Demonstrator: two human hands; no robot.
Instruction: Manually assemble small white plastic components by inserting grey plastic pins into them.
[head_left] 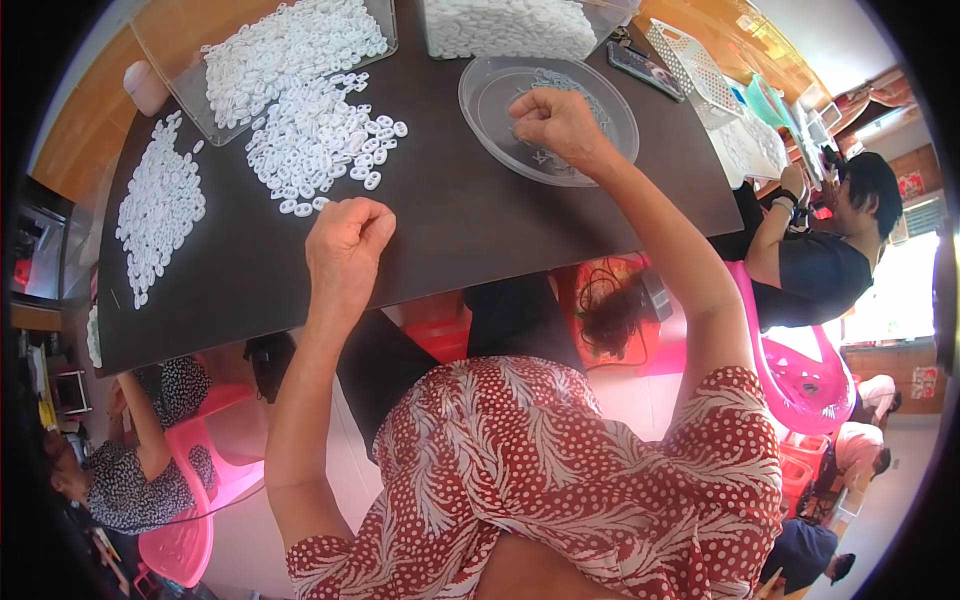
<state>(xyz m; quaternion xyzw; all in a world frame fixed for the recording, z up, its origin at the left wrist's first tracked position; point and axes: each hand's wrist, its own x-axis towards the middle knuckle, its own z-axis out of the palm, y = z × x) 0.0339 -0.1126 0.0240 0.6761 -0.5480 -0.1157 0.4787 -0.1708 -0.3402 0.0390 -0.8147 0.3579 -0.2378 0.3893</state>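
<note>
A: State the position of the hands.

B: The left hand (pixel 345 245) is curled into a fist over the dark rectangular tabletop (pixel 450 215), just below the loose heap of small white plastic rings (pixel 320 135). Whether a ring sits inside the fist cannot be told. The right hand (pixel 555 125) is likewise closed, held above the round clear plastic tray (pixel 490 95); its contents are also hidden.

A: Handling properties of the rings?

B: Judged from appearance: very light, stiff, smooth moulded parts, not fragile. They are likely to slide and scatter on the smooth top. Take one by its rim with a thumb-and-forefinger pinch, or hook a fingertip through the hole.

A: Quantities?

B: Rings: too many to count. They lie in two loose spreads, the central heap and a long strip of white rings (pixel 160 205) near the left edge. Clear rectangular plastic bins (pixel 180 45) at the far edge: two, each holding white pieces. Round clear trays: one, with a few pale pieces inside. One dark flat phone (pixel 645 70) lies beyond the tray. One white slotted plastic basket (pixel 695 70) stands at the far right corner.
</note>
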